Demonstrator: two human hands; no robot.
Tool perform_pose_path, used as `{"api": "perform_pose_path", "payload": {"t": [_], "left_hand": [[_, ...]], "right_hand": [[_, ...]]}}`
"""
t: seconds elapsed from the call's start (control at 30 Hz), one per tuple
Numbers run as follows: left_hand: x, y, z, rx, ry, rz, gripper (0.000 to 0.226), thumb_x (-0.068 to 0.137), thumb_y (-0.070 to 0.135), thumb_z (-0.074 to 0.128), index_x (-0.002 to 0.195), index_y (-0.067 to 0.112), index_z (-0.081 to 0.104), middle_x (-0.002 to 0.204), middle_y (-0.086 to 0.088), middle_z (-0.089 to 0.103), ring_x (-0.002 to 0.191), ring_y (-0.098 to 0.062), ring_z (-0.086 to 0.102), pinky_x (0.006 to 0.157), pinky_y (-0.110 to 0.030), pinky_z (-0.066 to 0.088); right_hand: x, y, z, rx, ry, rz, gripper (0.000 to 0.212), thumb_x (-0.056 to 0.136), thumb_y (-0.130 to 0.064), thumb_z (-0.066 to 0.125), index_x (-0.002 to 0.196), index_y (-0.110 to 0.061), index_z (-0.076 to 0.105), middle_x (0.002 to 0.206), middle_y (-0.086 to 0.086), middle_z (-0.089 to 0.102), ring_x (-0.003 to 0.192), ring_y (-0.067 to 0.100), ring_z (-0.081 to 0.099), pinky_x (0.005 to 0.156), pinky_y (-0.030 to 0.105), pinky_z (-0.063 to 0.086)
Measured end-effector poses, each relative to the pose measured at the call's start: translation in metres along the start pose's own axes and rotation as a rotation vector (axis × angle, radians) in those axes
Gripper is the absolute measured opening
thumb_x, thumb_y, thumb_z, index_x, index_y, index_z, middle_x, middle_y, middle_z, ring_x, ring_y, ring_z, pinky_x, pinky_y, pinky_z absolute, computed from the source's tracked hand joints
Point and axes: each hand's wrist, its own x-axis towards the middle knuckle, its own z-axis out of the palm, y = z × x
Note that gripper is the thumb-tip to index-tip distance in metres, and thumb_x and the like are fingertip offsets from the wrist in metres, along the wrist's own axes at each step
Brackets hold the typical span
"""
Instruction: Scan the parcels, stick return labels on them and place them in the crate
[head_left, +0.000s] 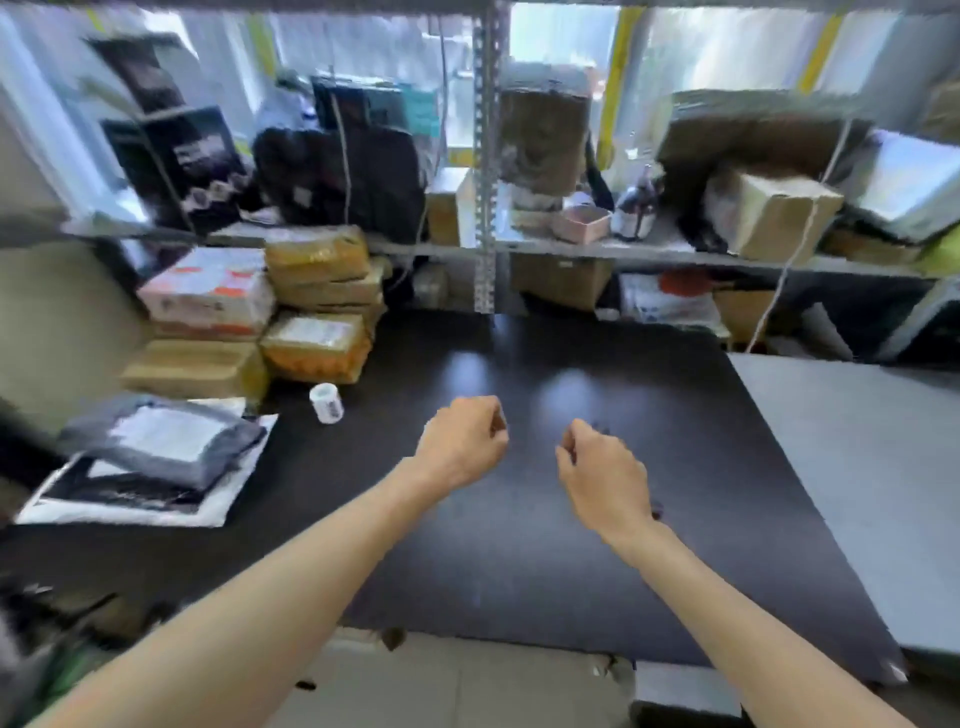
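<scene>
Both my hands hover over the black table (519, 545) and hold nothing. My left hand (462, 444) and my right hand (602, 475) hang from bent wrists, fingers loosely curled. Parcels are piled at the table's left: brown taped parcels (317, 254), an orange-taped one (311, 345), a white and pink box (208, 291) and a flat brown box (197, 366). Nearer me lie a grey poly bag (161, 441) on a white poly bag (130, 506). A small white label roll (326, 402) stands to the left of my left hand. I see no crate and no scanner.
A metal shelf (571, 249) crosses the back, loaded with cardboard boxes (774, 213), dark bags (337, 171) and a bottle (636, 205). Its upright post (485, 156) stands at the middle. A grey surface (857, 467) adjoins the table on the right. The view is blurred.
</scene>
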Motion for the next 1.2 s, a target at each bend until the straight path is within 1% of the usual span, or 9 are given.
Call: {"api": "perform_pose_path", "payload": {"t": [0.3,0.43,0.6,0.67,0.73,0.9,1.03,1.13,1.2], "left_hand": [[0.021,-0.206,-0.096,-0.006,0.089,-0.194,0.012,0.09,0.027,0.059,0.099,0.023,0.066,0.103,0.0,0.07,0.096,-0.022,0.065,0.082,-0.036,0.053],[0.045,-0.252,-0.116,-0.03,0.07,-0.242,0.012,0.09,0.029,0.061,0.099,0.023,0.066,0.105,-0.001,0.071,0.098,-0.023,0.065,0.083,-0.038,0.054],[0.094,-0.279,-0.125,-0.095,0.042,-0.284,0.014,0.089,0.028,0.06,0.101,0.023,0.066,0.103,-0.001,0.07,0.099,-0.023,0.064,0.086,-0.04,0.054],[0.12,-0.284,-0.129,-0.132,0.048,-0.297,0.015,0.087,0.024,0.06,0.101,0.02,0.065,0.103,-0.003,0.069,0.098,-0.024,0.064,0.086,-0.04,0.054],[0.15,-0.288,-0.134,-0.168,0.072,-0.312,0.019,0.086,0.022,0.061,0.104,0.017,0.063,0.105,-0.005,0.068,0.099,-0.024,0.064,0.087,-0.039,0.052],[0.239,-0.297,-0.158,-0.167,0.236,-0.34,0.037,0.088,0.021,0.065,0.123,0.013,0.055,0.122,-0.007,0.058,0.113,-0.023,0.056,0.091,-0.034,0.048],[0.309,-0.309,-0.182,-0.198,0.377,-0.449,0.066,0.09,0.028,0.064,0.145,0.009,0.032,0.14,-0.017,0.036,0.132,-0.034,0.036,0.109,-0.044,0.036],[0.353,-0.321,-0.193,-0.23,0.323,-0.629,0.087,0.091,0.044,0.061,0.152,0.004,0.014,0.151,-0.023,0.024,0.141,-0.04,0.024,0.115,-0.049,0.026],[0.37,-0.328,-0.193,-0.23,0.255,-0.659,0.088,0.091,0.049,0.06,0.151,0.003,0.017,0.151,-0.024,0.028,0.14,-0.039,0.026,0.114,-0.051,0.027]], "right_hand": [[0.07,-0.205,0.087,0.006,-0.148,-0.165,0.038,0.101,-0.042,0.038,0.074,-0.017,0.048,0.085,0.009,0.064,0.086,0.036,0.063,0.065,0.036,0.039],[0.097,-0.244,0.115,0.065,-0.18,-0.182,0.011,0.094,-0.028,0.057,0.103,-0.022,0.058,0.099,-0.001,0.066,0.094,0.028,0.064,0.07,0.033,0.042],[0.14,-0.266,0.135,0.028,-0.125,-0.223,0.028,0.096,-0.046,0.05,0.081,-0.023,0.052,0.084,0.002,0.068,0.083,0.029,0.065,0.064,0.034,0.042],[0.169,-0.27,0.14,0.038,-0.135,-0.266,0.016,0.093,-0.034,0.058,0.101,-0.023,0.051,0.097,0.0,0.067,0.093,0.029,0.065,0.068,0.035,0.044],[0.203,-0.274,0.143,0.049,-0.161,-0.287,0.032,0.088,-0.029,0.062,0.116,-0.019,0.048,0.107,-0.001,0.064,0.099,0.028,0.064,0.071,0.035,0.046],[0.308,-0.288,0.152,0.17,-0.161,-0.197,0.027,0.092,-0.034,0.059,0.106,-0.012,0.056,0.103,0.005,0.066,0.095,0.029,0.063,0.073,0.036,0.049],[0.394,-0.306,0.168,0.353,-0.123,-0.117,0.04,0.096,-0.038,0.055,0.114,-0.003,0.054,0.113,0.015,0.063,0.105,0.034,0.059,0.077,0.036,0.043],[0.443,-0.319,0.182,0.491,-0.098,-0.04,0.059,0.097,-0.045,0.051,0.128,0.005,0.044,0.127,0.024,0.055,0.117,0.038,0.053,0.091,0.04,0.043],[0.463,-0.323,0.193,0.546,-0.14,-0.005,0.062,0.097,-0.045,0.051,0.13,0.007,0.041,0.13,0.026,0.053,0.12,0.041,0.05,0.097,0.042,0.043]]}}
